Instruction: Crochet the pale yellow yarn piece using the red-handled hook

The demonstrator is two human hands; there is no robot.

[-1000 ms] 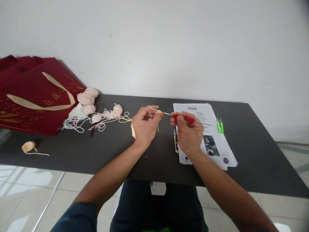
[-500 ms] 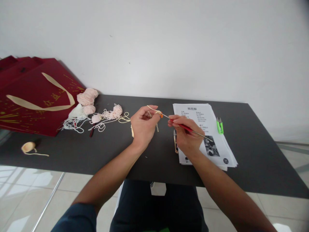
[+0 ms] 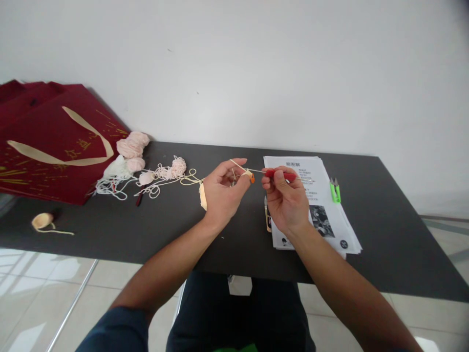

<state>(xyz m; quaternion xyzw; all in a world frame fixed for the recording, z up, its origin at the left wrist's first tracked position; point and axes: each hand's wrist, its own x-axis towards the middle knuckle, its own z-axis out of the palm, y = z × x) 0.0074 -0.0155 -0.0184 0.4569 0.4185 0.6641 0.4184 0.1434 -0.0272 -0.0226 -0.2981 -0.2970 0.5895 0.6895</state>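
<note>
Over the dark table (image 3: 384, 234), the person's left hand (image 3: 224, 193) pinches a small pale yellow worked piece (image 3: 248, 173) between thumb and fingers, with an orange marker (image 3: 252, 179) at its edge. Across the raised fingers of that hand runs a taut yellow strand (image 3: 237, 165). Facing it, the right hand (image 3: 287, 198) grips the red handle of a hook (image 3: 279, 174) between thumb and fingertips, and the thin shaft reaches to the piece; whether its tip sits inside a loop is too small to make out. That narrow meeting point looks the likeliest place for trouble: should the hook be drawn back without the strand caught, the loop could slip off, and a hard pull could tighten it too far to enter again. A loose pinch might let so small a piece twist, while a snag on the orange marker could drag it out of place. Near the left wrist, slack yellow loops (image 3: 190, 178) lie close to a tangled pink yarn (image 3: 172, 169), so a tug on the strand might draw the two together and stop the yarn feeding freely.
</note>
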